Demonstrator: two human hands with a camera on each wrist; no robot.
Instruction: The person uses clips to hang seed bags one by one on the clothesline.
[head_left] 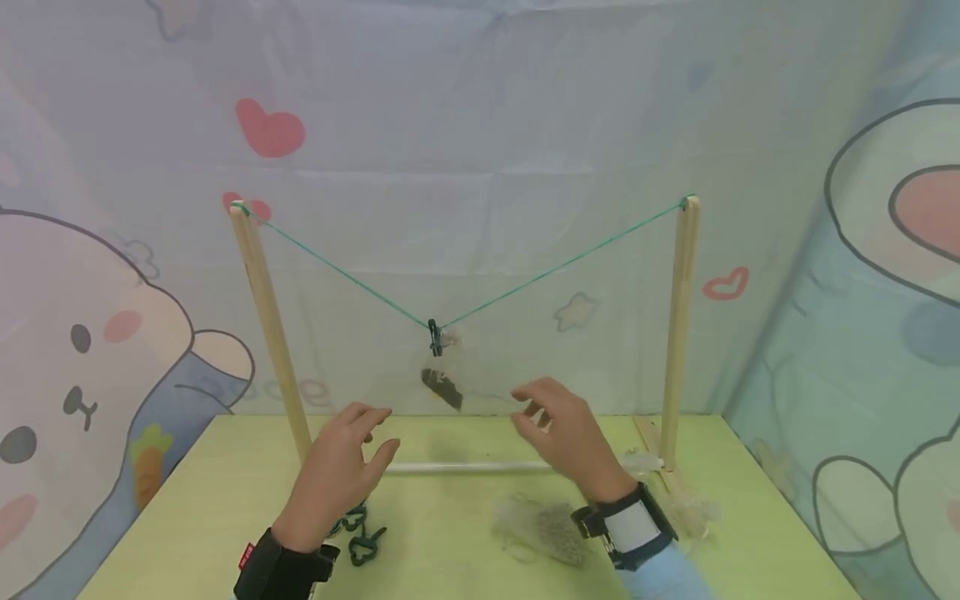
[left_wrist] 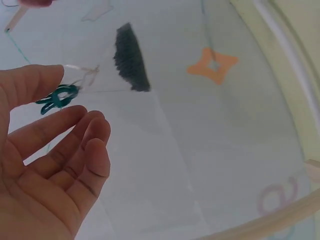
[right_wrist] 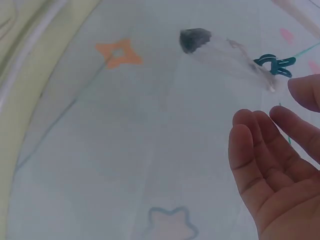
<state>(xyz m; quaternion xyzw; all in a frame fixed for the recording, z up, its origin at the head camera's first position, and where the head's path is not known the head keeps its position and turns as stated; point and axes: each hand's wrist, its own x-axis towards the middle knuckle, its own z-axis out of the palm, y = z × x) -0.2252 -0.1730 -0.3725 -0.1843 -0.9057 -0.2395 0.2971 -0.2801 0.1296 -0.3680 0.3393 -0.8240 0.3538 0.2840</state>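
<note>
A small see-through pouch (head_left: 442, 388) with dark contents hangs at the middle of a green cord (head_left: 570, 260). It is held there by a dark green clothespin (head_left: 435, 337), and the cord sags into a V under it. Below and left of the pouch, my left hand (head_left: 341, 467) is held with fingers loosely bent and nothing in them. My right hand (head_left: 566, 437) is likewise bare, to the pouch's lower right, thumb apart from the fingers. Both wrist views show the clothespin (left_wrist: 61, 96) and the pouch (right_wrist: 220, 50) beyond the fingertips, with the dark contents gathered at the pouch's lower end.
Two wooden posts (head_left: 270, 325) (head_left: 681, 333) carry the cord's ends, with a white rod (head_left: 465, 468) low between them. More green clothespins (head_left: 365, 546) lie by my left wrist. Another sheer pouch (head_left: 543, 529) with greyish contents lies near my right wrist. A printed cloth (head_left: 480, 125) hangs behind.
</note>
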